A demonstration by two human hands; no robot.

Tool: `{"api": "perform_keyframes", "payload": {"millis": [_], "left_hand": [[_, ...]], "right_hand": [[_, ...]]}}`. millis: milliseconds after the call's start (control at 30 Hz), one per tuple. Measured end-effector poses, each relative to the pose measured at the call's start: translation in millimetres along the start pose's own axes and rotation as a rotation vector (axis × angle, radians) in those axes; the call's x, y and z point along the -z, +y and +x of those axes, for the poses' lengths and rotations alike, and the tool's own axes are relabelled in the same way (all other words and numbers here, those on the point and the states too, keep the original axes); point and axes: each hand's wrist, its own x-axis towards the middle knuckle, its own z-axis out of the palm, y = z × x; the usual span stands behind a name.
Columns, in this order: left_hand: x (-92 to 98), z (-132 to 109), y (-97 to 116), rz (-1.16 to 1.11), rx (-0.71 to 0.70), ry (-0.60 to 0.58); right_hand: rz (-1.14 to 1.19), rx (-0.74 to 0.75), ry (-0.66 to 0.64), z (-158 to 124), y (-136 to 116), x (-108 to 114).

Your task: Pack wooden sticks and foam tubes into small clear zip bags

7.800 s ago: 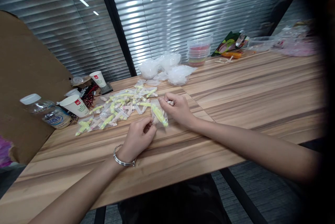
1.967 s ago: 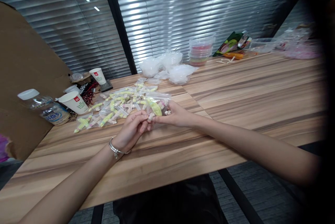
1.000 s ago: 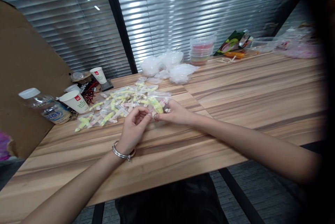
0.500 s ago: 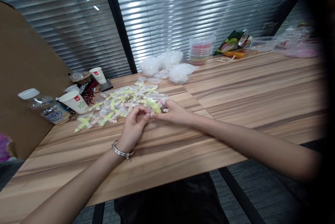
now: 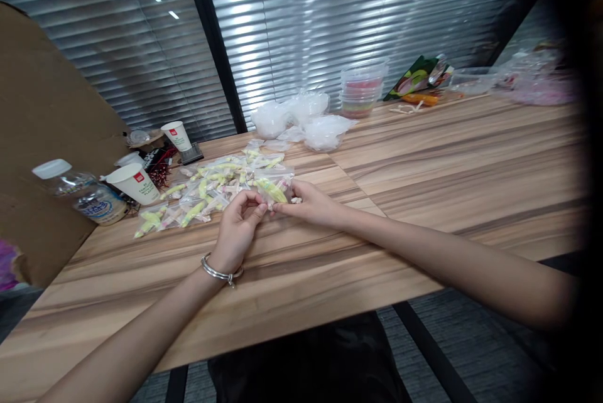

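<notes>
Between my two hands is a small clear plastic bag (image 5: 273,184) with a yellow-green piece and pale bits inside. My left hand (image 5: 241,221) pinches its near left edge with thumb and fingers. On the other side my right hand (image 5: 308,203) grips the bag, its fingers partly hidden behind the plastic. A small pale piece (image 5: 296,200) shows by the right fingers. Just beyond and left of my hands lies a spread of similar bags (image 5: 207,189) holding yellow-green and pinkish pieces. A silver bracelet (image 5: 220,272) circles my left wrist.
Paper cups (image 5: 134,183) and a plastic bottle (image 5: 97,199) stand at the left, beside a cardboard sheet (image 5: 51,108). White plastic bundles (image 5: 325,131) and stacked clear tubs (image 5: 362,89) sit at the back. Farther right are a green packet (image 5: 412,78) and crumpled plastic (image 5: 537,76).
The bag in my hands has shifted slightly left and tilted a little. My right hand has moved left with it, while my left hand stays almost in place.
</notes>
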Motion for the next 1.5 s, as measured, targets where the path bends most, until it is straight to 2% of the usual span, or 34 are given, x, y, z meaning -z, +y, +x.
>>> {"api": "perform_keyframes", "payload": {"millis": [200, 533, 700, 833, 967, 1300, 1500], "left_hand": [[0.3, -1.0, 1.5, 0.020, -0.007, 0.012], [1.4, -3.0, 3.4, -0.182, 0.140, -0.020], [2.2, -4.5, 7.0, -0.254, 0.178, -0.053], [5.3, -3.2, 7.9, -0.278, 0.167, -0.087], [6.9, -2.1, 10.0, -0.286, 0.169, -0.100], [6.4, -2.0, 13.8, -0.202, 0.033, -0.129], [6.1, -3.0, 15.2, -0.144, -0.011, -0.095]], "right_hand": [[0.035, -0.010, 0.025, 3.0, -2.9, -0.1], [0.116, -0.061, -0.017, 3.3, -9.1, 1.8], [0.327, -0.193, -0.061, 0.6, -12.9, -2.5], [0.548, -0.249, -0.105, -3.0, -19.3, -7.2], [0.641, -0.281, -0.120, -4.5, -21.5, -8.2], [0.726, -0.328, -0.135, -4.8, -14.5, -7.5], [0.739, -0.317, -0.156, -4.8, -14.0, -6.6]]}}
